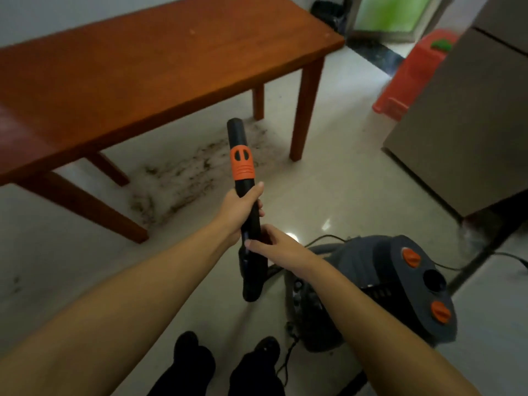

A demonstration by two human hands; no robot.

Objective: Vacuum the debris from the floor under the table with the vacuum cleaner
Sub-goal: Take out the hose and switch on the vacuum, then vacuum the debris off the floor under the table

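A black vacuum wand [239, 155] with an orange collar points away from me toward the table. My left hand [238, 211] grips the wand just below the collar. Lower on the wand, my right hand [270, 244] holds the black handle with its fingers wrapped around it. The grey vacuum cleaner body [380, 290] with orange knobs stands on the floor at my right. Dark debris [183, 178] lies scattered on the pale floor under the brown wooden table [143, 70], beyond the wand's tip.
A grey cabinet [463, 115] stands at the right, with a red plastic stool [411, 72] behind it. The vacuum's black cord [514, 257] trails across the floor to the right. Table legs [304, 110] stand around the debris. My feet [225, 361] are at the bottom.
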